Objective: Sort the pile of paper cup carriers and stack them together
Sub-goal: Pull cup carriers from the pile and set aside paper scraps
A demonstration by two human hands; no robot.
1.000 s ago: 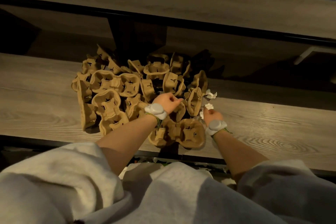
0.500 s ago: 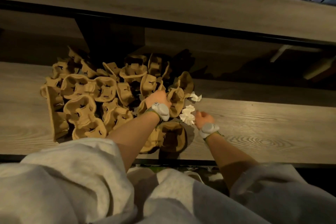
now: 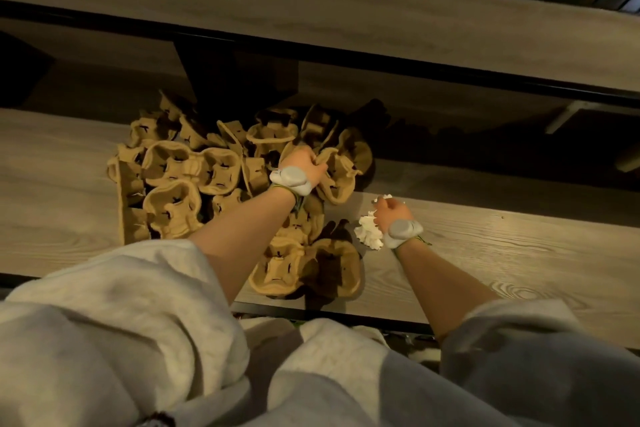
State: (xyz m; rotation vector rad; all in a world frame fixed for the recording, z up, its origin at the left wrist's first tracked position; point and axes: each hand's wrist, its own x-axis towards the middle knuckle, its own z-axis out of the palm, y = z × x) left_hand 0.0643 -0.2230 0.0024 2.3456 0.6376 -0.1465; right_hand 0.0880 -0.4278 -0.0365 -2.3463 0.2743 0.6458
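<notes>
Left hand (image 3: 302, 163) is in the pile (image 3: 194, 170), fingers curled round the rim of a carrier (image 3: 337, 177) at the pile's right edge. Right hand (image 3: 391, 211) sits curled on the surface (image 3: 502, 253) just right of it, pinching white crumpled paper (image 3: 369, 234). Two more carriers (image 3: 304, 269) lie at the near edge.

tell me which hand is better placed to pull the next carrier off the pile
Left. The left hand already grips a cup carrier at the pile's right edge. The right hand is off the pile, curled on crumpled white paper on the bench.
</notes>
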